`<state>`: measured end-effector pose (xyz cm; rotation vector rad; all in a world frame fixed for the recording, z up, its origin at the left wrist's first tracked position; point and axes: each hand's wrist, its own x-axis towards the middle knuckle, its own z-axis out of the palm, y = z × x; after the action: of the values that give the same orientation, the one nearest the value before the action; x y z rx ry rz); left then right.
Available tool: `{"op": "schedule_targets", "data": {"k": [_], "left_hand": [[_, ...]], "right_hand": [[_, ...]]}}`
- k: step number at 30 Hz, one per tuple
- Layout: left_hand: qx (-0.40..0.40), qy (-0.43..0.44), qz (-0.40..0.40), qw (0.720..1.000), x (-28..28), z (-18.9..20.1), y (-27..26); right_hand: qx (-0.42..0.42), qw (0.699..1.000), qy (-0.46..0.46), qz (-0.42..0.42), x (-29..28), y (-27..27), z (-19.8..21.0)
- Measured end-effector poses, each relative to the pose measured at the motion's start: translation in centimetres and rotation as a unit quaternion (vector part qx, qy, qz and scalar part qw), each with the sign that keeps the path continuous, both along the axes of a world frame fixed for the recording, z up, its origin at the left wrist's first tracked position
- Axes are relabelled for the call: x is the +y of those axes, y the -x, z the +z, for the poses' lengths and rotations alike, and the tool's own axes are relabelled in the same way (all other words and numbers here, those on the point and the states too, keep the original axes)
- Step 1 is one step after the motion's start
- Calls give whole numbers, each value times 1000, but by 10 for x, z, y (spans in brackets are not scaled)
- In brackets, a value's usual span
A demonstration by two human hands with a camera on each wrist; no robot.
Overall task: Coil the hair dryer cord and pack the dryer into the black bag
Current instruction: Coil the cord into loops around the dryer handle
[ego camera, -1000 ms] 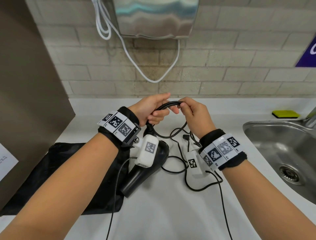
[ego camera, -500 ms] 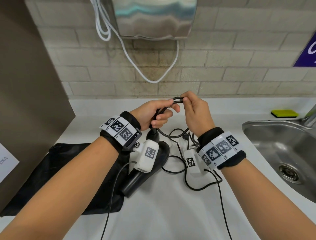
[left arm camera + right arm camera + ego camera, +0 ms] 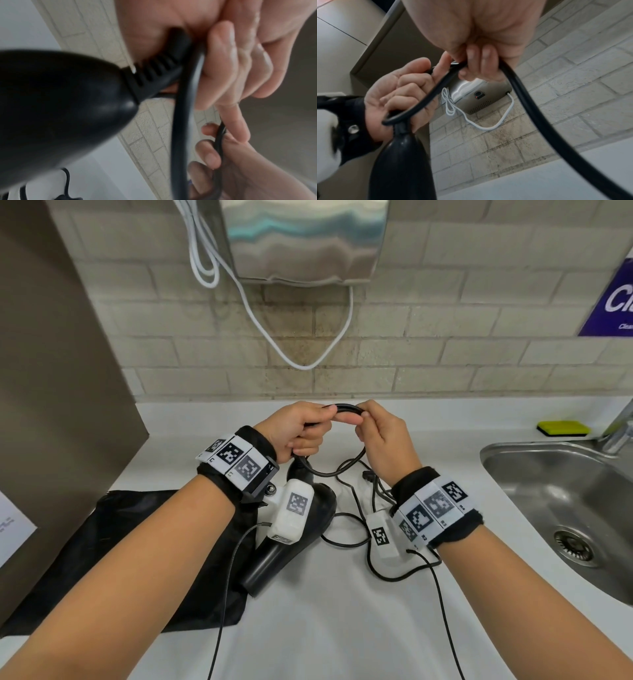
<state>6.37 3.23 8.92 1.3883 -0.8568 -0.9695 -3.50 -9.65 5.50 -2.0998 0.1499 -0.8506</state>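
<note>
While both hands were raised over the counter (image 3: 342, 628) in the head view, the left hand (image 3: 291, 428) clenched the cord (image 3: 344, 408) near the dryer's handle end, and the right hand (image 3: 383, 436) pinched the same cord at the top of a small loop between them. The dryer (image 3: 308, 525) hung below the left wrist, nozzle low over the counter and just over the edge of the bag (image 3: 137, 559), which lay flat at left. Loose cord trailed on the counter under the right wrist. A sink (image 3: 548, 491) sat at right, a sponge (image 3: 563, 428) behind it, a wall unit (image 3: 305, 241) above.

Left wrist view: left hand (image 3: 231, 60) fingers were curled round the cord (image 3: 181, 121) right at the ribbed strain relief of the dryer (image 3: 60, 108); the right hand (image 3: 240, 169) gripped the cord lower in frame. Blurred.

Right wrist view: right hand (image 3: 479, 33) fingertips pinched the cord (image 3: 539, 115); the left hand (image 3: 399, 97) was wrapped round a loop of it above the dryer (image 3: 402, 169) handle. The wall unit (image 3: 481, 96) showed behind.
</note>
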Motion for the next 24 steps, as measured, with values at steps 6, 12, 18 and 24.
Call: {"op": "schedule_targets", "data": {"k": [6, 12, 18, 24], "left_hand": [[-17, -10, 2, 1000, -5, 1, 5], [-11, -30, -32, 999, -5, 5, 3], [-117, -78, -38, 989, -9, 7, 11], [8, 17, -17, 1000, -4, 1, 0]], "right_hand": [[-15, 999, -12, -43, -2, 3, -1], [-12, 997, 25, -79, 3, 0, -4], [-16, 997, 2, -79, -7, 2, 11], [11, 990, -140, -17, -15, 8, -12]]}}
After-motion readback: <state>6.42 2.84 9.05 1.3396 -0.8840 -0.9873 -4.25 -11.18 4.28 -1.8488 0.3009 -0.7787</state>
